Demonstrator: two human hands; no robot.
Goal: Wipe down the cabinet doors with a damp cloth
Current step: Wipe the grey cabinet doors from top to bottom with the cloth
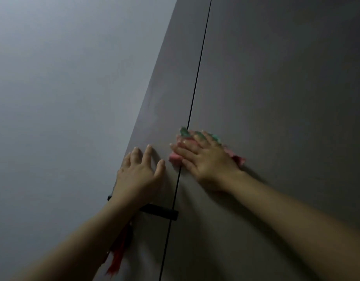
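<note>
Two tall dark grey cabinet doors fill the view, a narrow left door (pixel 171 88) and a wide right door (pixel 276 88), split by a thin black gap. My right hand (pixel 205 161) lies flat with straight fingers on a pink and green cloth (pixel 176 157), pressing it against the doors right over the gap. My left hand (pixel 138 173) rests on the left door with fingers spread, holding nothing. The cloth is mostly hidden under my right hand.
A black bar handle (pixel 163 212) crosses the left door below my left wrist. A red tassel (pixel 118 258) hangs beneath it. A pale grey wall (pixel 63 98) lies to the left of the cabinet.
</note>
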